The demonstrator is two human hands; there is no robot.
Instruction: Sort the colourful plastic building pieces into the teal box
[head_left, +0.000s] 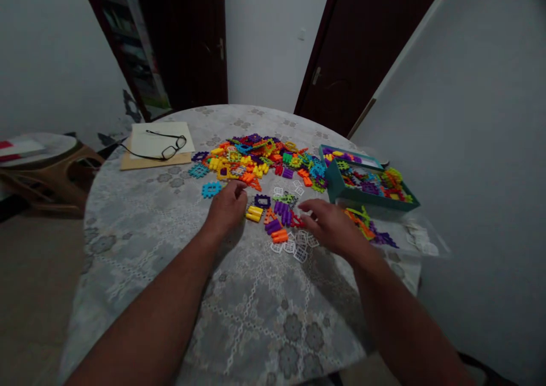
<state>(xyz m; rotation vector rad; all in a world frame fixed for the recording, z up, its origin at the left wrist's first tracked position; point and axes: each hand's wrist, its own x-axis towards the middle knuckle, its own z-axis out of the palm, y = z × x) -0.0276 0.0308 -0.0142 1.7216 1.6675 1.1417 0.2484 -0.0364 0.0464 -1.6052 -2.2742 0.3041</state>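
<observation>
My left hand [228,210] rests on the table with its fingers curled together; whatever may be in them is hidden. Just right of it lie a yellow ribbed block [255,213] and a dark purple square frame [262,200]. My right hand [326,224] has thumb and forefinger apart, their tips beside a red triangular frame piece [296,220]. Between both hands are purple ribbed blocks [282,211], an orange ribbed block [280,236] and several white lattice pieces [301,253]. A blue square frame [211,190] sits beyond my left hand.
A large heap of colourful interlocking pieces [256,156] covers the table's middle. At right stands a green box [371,198] holding more pieces, with a clear plastic bag [420,238] near it. Glasses [173,147] lie on paper [164,130] at the back left.
</observation>
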